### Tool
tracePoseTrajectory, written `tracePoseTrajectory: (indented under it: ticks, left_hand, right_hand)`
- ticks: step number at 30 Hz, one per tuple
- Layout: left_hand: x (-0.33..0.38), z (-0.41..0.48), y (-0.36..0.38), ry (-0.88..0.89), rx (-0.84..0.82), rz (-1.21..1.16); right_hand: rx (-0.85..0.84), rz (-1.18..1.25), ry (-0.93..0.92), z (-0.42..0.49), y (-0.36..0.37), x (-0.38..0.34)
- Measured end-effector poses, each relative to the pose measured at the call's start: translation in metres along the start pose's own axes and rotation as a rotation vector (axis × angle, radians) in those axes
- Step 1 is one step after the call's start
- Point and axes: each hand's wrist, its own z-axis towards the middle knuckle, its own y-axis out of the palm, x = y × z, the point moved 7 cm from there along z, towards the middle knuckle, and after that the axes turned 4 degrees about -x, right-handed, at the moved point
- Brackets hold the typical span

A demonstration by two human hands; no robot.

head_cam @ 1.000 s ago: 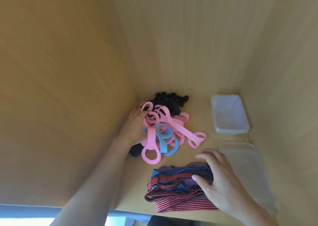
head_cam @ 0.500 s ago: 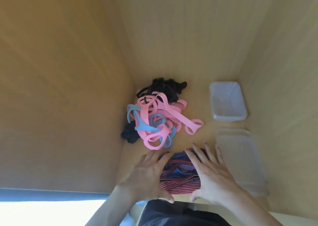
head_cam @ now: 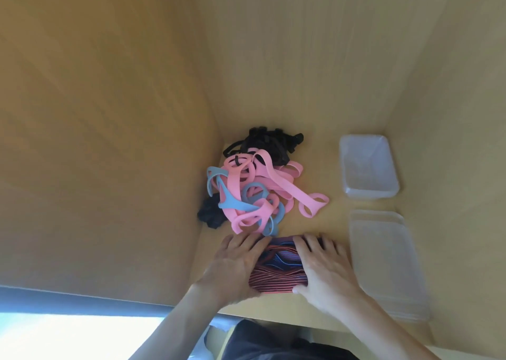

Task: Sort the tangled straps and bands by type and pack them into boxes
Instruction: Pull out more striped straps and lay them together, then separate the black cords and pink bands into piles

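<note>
- A wooden surface point(head_cam: 336, 222) is seen at centre frame, enclosed by wooden panels on the left, the back and the right.
- A clear box with its lid on point(head_cam: 388, 266) is noted at lower right, just beside the right hand; whether the two touch cannot be told.
- A tangle of pink and blue straps point(head_cam: 260, 192) is heaped at centre, against the left panel and just above the hands.
- An open clear box point(head_cam: 368, 165) is set at right of centre, above the lidded one and apart from the tangle. Nothing can be made out inside it.
- The left hand point(head_cam: 235, 266) is laid on the left side of the striped bands, fingers nearly straight and spread, not closed into a grip, the thumb at the near edge.
- The right hand point(head_cam: 325, 273) is pressed likewise on the right side, fingers straight across the top, the thumb at the near edge.
- The striped bands point(head_cam: 279, 270), red and blue, are bunched at lower centre between the two hands. Both ends are covered, so the count cannot be told.
- Black straps point(head_cam: 269, 142) are piled at the top of the tangle, partly under the pink.
- A black clump point(head_cam: 209, 217) is wedged at the tangle's lower left; its kind cannot be made out.
</note>
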Motion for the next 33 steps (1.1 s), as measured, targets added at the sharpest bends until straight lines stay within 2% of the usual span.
tracePoseTrajectory:
  ticks: [2, 4, 6, 8, 10, 11, 14, 21, 25, 29, 33]
  left_hand:
    - [-0.002, -0.002, 0.001, 0.010, -0.058, -0.093]
    - [-0.012, -0.007, -0.007, -0.043, -0.079, -0.348]
    - [-0.039, -0.012, -0.025, -0.191, 0.055, -0.616]
    - [-0.078, -0.018, -0.043, -0.408, 0.311, -0.690]
    - [-0.100, -0.016, -0.053, -0.579, 0.430, -0.556]
    - [-0.102, -0.008, -0.052, -0.609, 0.392, -0.483]
    - [-0.095, 0.022, -0.042, -0.580, 0.257, -0.345]
    - [-0.107, 0.048, -0.038, -0.591, 0.158, -0.025]
    - [-0.108, 0.050, -0.041, -0.599, 0.127, 0.013]
    - [-0.109, 0.041, -0.058, -0.636, 0.140, 0.003]
    - [-0.105, 0.020, -0.089, -0.688, 0.208, -0.042]
  right_hand:
    - [-0.008, -0.018, 0.012, 0.001, 0.001, 0.001]
    - [-0.020, -0.033, 0.023, 0.001, 0.002, 0.003]
    - [-0.031, -0.042, 0.029, 0.000, 0.002, 0.003]
    - [-0.045, -0.032, 0.032, -0.001, 0.000, 0.003]
    - [-0.053, -0.013, 0.030, -0.002, -0.002, 0.001]
    - [-0.044, 0.003, 0.030, -0.003, -0.005, 0.000]
    - [0.047, 0.073, 0.026, -0.008, -0.021, -0.003]
    - [0.193, 0.275, -0.030, -0.023, -0.058, -0.010]
    - [0.220, 0.338, -0.034, -0.028, -0.069, -0.010]
    - [0.352, 0.464, -0.032, -0.034, -0.081, -0.003]
    - [0.381, 0.506, -0.052, -0.030, -0.085, 0.001]
